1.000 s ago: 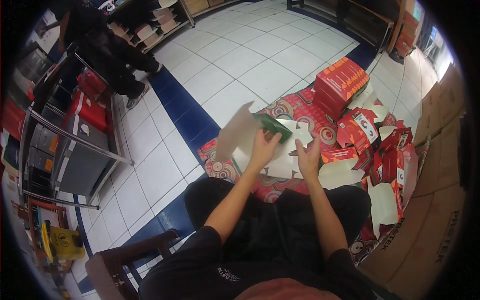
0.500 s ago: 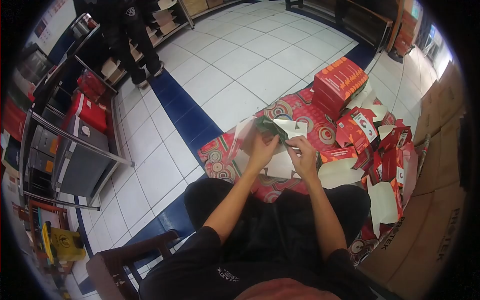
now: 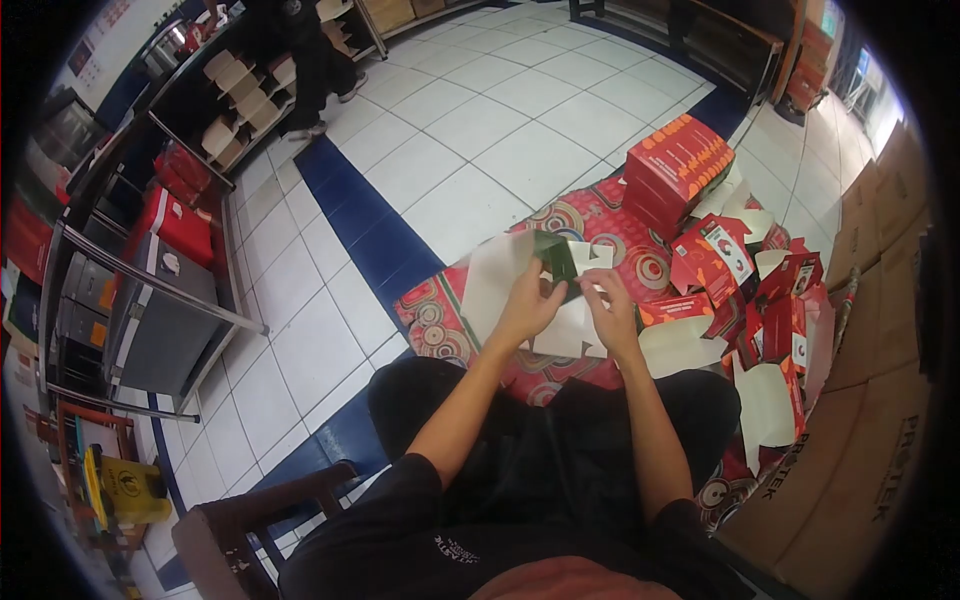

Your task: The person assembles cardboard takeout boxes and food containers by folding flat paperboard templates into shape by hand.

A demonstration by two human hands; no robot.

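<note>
My left hand [image 3: 532,306] is closed around the near edge of a small dark green folded piece [image 3: 556,258], which looks like card or stiff plastic. Its exact kind I cannot make out. On the other side, my right hand [image 3: 610,304] pinches at the piece's right edge, thumb and fingers together. Beneath both hands lies a flat cream cardboard blank [image 3: 492,275] with cut flaps, its plain face up. It rests on a red patterned cloth [image 3: 440,325] in front of my crossed legs.
A red printed box [image 3: 670,180] stands at the cloth's far right. Several red and white cartons [image 3: 715,260] are heaped nearer me. Large brown cartons [image 3: 850,440] line the right side. At left are a metal-framed rack [image 3: 160,290] and a wooden chair [image 3: 225,530]. Another person's legs [image 3: 310,75] show at the back.
The green piece, crumpled-looking before, now shows a flatter, squarer face between my hands. My right hand has turned slightly. The person at the back has stepped to the right.
</note>
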